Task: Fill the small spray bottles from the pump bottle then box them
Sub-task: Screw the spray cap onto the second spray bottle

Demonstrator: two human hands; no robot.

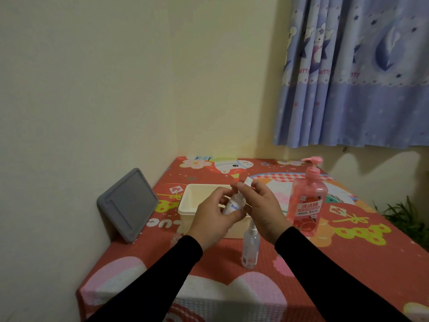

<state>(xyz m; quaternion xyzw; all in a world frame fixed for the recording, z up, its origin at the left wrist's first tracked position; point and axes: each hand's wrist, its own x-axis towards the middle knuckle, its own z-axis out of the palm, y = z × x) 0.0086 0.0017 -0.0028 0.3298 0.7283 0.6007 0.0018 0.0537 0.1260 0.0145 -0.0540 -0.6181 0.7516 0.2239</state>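
My left hand (pixel 212 219) is wrapped around the body of a small spray bottle (pixel 234 204), and my right hand (pixel 262 205) pinches its white cap (pixel 248 181) — the bottle tilts, top pointing up and away to the right. My hands hide most of it; only part of a blue label shows. Right behind sits the cream box (pixel 192 201), open, its near wall partly covered. A second spray bottle (pixel 250 246) stands upright on the red tablecloth (pixel 348 263) between my wrists. The pink pump bottle (pixel 307 201) stands to the right, a gray lid (pixel 127 204) leaning on the wall at left.
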